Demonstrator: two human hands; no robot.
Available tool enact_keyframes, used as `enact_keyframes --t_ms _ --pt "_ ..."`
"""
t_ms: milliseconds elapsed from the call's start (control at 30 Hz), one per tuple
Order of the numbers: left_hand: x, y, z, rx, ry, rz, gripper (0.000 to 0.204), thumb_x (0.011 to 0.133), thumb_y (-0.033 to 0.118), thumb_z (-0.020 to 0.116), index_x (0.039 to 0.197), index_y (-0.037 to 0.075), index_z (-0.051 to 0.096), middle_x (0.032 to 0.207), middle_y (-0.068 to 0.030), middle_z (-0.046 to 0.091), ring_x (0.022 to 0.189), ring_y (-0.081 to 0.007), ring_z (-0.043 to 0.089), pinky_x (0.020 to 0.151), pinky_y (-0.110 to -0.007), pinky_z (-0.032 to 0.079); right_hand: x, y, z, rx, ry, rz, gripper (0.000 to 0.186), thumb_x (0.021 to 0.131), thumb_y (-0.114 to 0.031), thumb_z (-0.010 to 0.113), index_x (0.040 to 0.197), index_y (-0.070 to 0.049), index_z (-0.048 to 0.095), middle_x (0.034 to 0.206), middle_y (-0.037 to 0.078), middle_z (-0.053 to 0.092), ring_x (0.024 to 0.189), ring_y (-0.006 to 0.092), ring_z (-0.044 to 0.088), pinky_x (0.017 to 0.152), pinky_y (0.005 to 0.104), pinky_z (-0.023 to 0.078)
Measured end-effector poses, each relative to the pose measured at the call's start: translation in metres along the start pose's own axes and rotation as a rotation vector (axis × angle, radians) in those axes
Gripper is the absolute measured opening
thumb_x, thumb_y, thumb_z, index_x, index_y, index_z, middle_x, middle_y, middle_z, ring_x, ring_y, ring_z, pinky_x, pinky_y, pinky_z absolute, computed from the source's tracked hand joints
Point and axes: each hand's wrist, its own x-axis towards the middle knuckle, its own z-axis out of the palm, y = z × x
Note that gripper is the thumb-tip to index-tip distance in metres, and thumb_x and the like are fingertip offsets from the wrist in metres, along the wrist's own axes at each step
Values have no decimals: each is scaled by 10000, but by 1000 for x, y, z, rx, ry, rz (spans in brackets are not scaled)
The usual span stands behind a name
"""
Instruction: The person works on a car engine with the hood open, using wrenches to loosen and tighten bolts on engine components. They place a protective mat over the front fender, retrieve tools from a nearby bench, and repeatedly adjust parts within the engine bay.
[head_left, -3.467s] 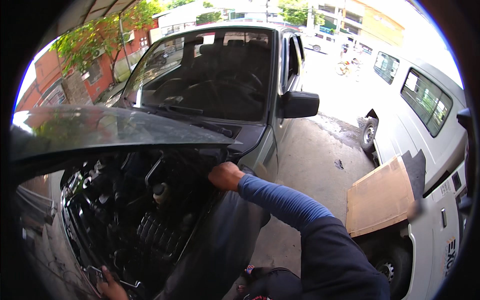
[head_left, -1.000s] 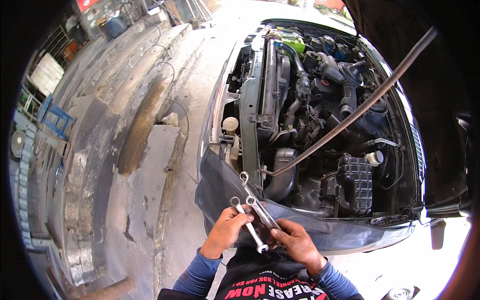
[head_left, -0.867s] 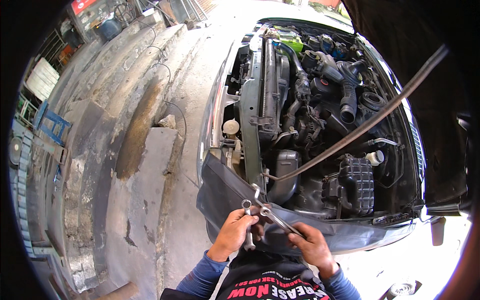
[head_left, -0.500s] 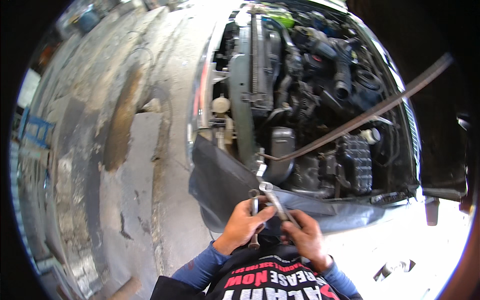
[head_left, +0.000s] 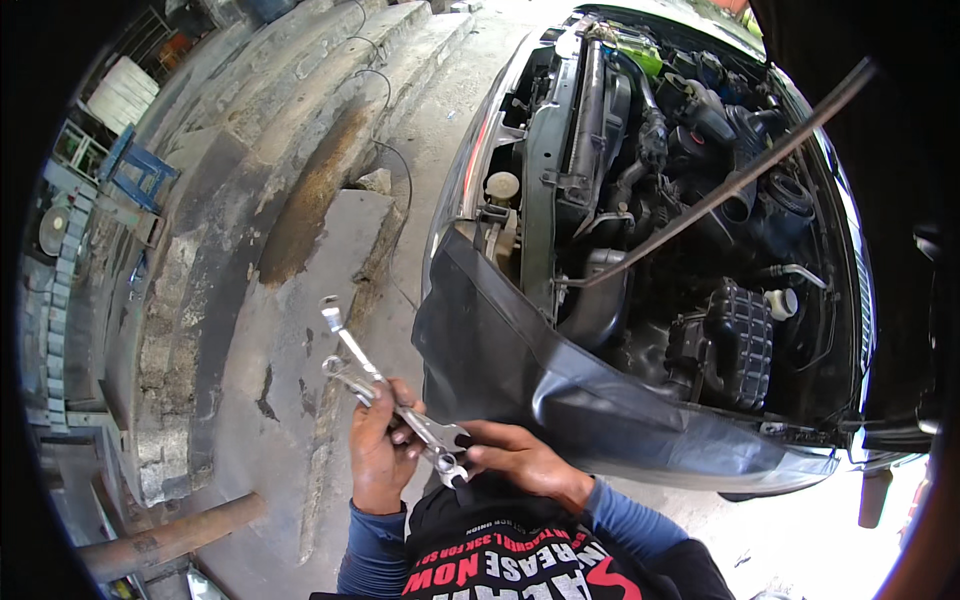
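Several metal combination wrenches lie bunched in my left hand point(head_left: 383, 445), its fingers closed round their shafts. The longer wrench point(head_left: 353, 345) points up and left past the fingers, and a shorter wrench point(head_left: 347, 375) shows its ring end beside it. Below the fist, their open jaws and a ring end overlap in front of my shirt. My right hand point(head_left: 525, 460) reaches in from the right, with its thumb and fingertips closed at the open jaw of one wrench. Parts of the shafts are hidden by the left fingers.
At the right stands a car with an exposed engine bay point(head_left: 690, 210), crossed by a slanting prop rod point(head_left: 740, 175). A black cover point(head_left: 500, 320) drapes over its near edge. Left are concrete steps point(head_left: 300, 120), a blue stool point(head_left: 137, 170) and a rusty pipe point(head_left: 180, 535).
Both hands and the wrenches have moved left, away from the engine bay. The wrench from the right hand now lies with the others in the left hand. The view has shifted left.
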Motion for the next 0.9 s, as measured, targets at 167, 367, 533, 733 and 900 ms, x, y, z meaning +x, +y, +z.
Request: enact_keyframes --t_ms 167,367,533,733,900 --pt "-19 13 -23 27 107 154 342 1049 433 538 935 110 534 748 49 480 543 -25 402 439 -195 358 26 -4 42 52 -331 200 264 1036 -172 587 1209 27 603 1055 95 691 885 184 696 801 308 568" --pt "-1 70 -124 -95 435 258 313 1007 403 626 993 90 644 750 22 563 610 -79 513 543 -256 409 95 8 100 -289 -369 412 208 973 -160 671 1068 24 664 910 68 696 751 127 646 671 281 510" --pt "51 152 -293 -413 602 382 339 994 394 647 944 58 665 716 -15 596 607 -136 552 564 -299 466 190 40 137 -389 -306 573 168 930 -99 681 1001 54 682 872 88 719 733 144 674 673 276 520" --pt "58 213 -547 -121 950 271 389 989 416 617 884 42 623 745 -61 582 617 -195 566 541 -342 493 343 92 166 -326 -108 457 153 844 19 589 966 67 669 859 144 717 807 240 695 717 355 554" --pt "110 340 -628 -255 834 303 372 1019 386 553 970 17 565 800 -116 599 609 -272 626 530 -493 611 450 71 191 -304 164 281 175 795 32 520 925 64 633 794 168 701 681 292 703 628 375 586"
